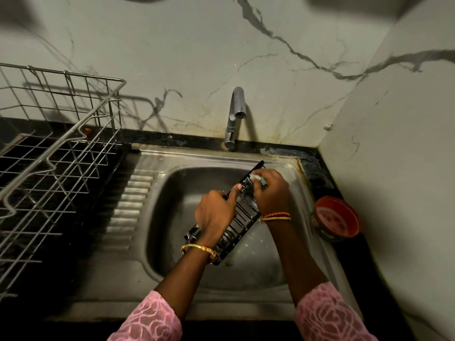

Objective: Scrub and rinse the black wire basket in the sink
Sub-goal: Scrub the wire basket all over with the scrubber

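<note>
A long black wire basket [242, 216] lies tilted over the steel sink [177, 183], running from lower left to upper right. My left hand [216, 212] grips its left rim near the middle. Near the basket's far end my right hand [270, 193] holds a pale green scrub pad [258, 179] against the wires. Soap foam shows around the pad. The basket's near end is partly hidden under my left wrist.
A chrome tap [235, 114] stands behind the sink, with no water running. A large steel wire dish rack [61, 148] sits on the black counter to the left. A red round tub [337, 219] rests on the counter at the sink's right edge.
</note>
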The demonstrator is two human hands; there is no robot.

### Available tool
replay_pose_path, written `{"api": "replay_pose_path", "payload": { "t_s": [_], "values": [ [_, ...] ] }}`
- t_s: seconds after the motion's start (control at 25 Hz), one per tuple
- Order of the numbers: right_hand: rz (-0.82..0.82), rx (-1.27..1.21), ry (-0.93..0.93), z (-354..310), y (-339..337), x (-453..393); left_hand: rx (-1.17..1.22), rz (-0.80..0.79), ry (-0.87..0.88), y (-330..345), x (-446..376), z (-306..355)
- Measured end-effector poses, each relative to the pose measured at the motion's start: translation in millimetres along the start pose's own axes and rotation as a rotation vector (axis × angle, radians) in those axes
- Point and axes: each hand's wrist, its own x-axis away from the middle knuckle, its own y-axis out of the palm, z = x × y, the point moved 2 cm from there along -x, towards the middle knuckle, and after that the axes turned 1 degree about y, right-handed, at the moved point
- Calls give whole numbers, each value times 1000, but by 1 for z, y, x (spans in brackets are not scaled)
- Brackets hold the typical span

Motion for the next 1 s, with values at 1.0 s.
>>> {"api": "replay_pose_path", "payload": {
  "t_s": [1.0],
  "values": [
    [-13,-173,178,37,-4,-30,-37,-99,-15,-12,-12,5]
  ]
}}
